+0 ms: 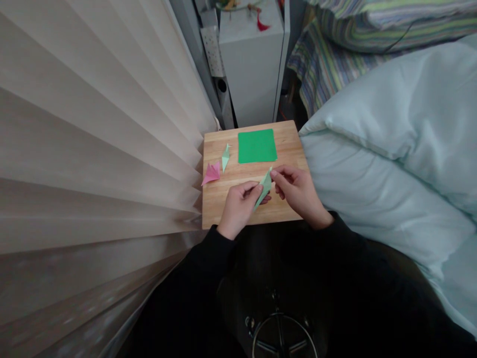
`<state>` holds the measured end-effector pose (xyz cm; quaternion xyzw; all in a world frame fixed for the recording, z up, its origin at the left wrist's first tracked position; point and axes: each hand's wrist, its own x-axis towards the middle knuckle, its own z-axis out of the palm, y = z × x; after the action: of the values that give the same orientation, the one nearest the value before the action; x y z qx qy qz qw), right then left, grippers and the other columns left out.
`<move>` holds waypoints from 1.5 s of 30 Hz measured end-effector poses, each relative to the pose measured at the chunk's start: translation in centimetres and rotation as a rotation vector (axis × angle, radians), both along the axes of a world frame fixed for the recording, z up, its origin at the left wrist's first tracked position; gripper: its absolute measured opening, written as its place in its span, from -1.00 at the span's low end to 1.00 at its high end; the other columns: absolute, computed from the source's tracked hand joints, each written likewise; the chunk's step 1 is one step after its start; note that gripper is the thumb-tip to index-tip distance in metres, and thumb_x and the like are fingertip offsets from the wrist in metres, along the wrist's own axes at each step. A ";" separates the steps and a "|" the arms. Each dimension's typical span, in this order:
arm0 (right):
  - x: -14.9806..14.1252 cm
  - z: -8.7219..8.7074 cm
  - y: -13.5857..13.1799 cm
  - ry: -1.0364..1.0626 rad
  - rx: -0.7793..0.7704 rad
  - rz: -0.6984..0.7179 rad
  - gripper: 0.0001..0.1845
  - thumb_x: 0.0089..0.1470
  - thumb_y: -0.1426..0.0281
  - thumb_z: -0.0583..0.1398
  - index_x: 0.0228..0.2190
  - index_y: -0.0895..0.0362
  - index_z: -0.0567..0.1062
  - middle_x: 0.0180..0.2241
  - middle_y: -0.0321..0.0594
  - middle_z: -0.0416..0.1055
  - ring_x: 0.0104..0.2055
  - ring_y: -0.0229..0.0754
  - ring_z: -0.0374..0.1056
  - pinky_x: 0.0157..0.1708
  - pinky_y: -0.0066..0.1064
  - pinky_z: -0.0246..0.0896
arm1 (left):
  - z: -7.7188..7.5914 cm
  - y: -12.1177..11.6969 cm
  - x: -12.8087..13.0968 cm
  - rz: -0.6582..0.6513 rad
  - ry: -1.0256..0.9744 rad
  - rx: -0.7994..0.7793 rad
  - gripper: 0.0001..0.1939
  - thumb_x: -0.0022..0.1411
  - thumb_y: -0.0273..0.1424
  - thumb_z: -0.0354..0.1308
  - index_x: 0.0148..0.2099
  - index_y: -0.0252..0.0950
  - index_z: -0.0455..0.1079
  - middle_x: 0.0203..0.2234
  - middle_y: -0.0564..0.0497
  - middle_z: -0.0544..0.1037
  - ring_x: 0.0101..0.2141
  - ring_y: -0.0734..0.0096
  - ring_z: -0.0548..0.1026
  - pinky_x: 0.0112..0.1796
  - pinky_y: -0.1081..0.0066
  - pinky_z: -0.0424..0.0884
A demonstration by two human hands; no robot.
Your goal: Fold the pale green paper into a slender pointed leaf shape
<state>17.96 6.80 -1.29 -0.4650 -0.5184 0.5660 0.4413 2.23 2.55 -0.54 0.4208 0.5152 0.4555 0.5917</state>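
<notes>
A pale green folded origami paper (265,187), long and pointed, is held up between my hands over the small wooden table (219,209). My left hand (241,201) pinches its left side with the thumb on top. The thumb and index finger of my right hand (296,191) close on the paper near its upper tip. Further back lies a square green sheet or stack of paper (257,146). To its left rest a light green folded paper crane (225,158) and a pink folded paper crane (212,172).
A pleated curtain (112,149) hangs along the table's left edge. On the right, a bed with a pale blue quilt (372,159) comes up against it. Behind the table stands a white cabinet (253,74). Below is the wheeled base of a chair or stool (281,338).
</notes>
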 end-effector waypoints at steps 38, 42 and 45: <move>0.5 1.5 -0.4 -0.066 0.023 0.282 -0.69 0.13 0.13 0.33 -0.37 0.10 0.45 -0.53 -0.35 0.35 -0.52 -0.30 0.23 -0.57 -0.42 0.10 | 0.4 0.6 -1.0 0.071 0.090 0.072 -0.75 0.13 -0.21 0.40 -0.33 -0.30 0.54 -0.55 0.07 0.48 -0.52 0.52 0.38 -0.44 0.46 0.34; 0.3 1.4 -0.5 -0.017 -0.015 0.277 -0.73 0.12 0.19 0.34 -0.38 0.10 0.44 -0.53 -0.38 0.32 -0.55 -0.33 0.19 -0.59 -0.43 0.06 | 0.4 0.5 -0.9 0.070 0.019 0.031 -0.73 0.09 -0.21 0.43 -0.36 -0.31 0.54 -0.57 0.08 0.47 -0.52 0.55 0.37 -0.44 0.48 0.31; 0.3 1.4 -0.5 -0.001 0.006 0.288 -0.77 0.13 0.23 0.32 -0.38 0.11 0.44 -0.51 -0.37 0.33 -0.52 -0.33 0.20 -0.55 -0.43 0.07 | 0.4 0.4 -0.9 0.098 -0.033 0.015 -0.78 0.07 -0.29 0.44 -0.37 -0.32 0.54 -0.56 0.09 0.49 -0.51 0.58 0.38 -0.44 0.52 0.31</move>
<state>18.27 6.35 0.09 -0.3847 -0.5814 0.6218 0.3567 1.30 2.98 -0.11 0.3919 0.5219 0.4943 0.5741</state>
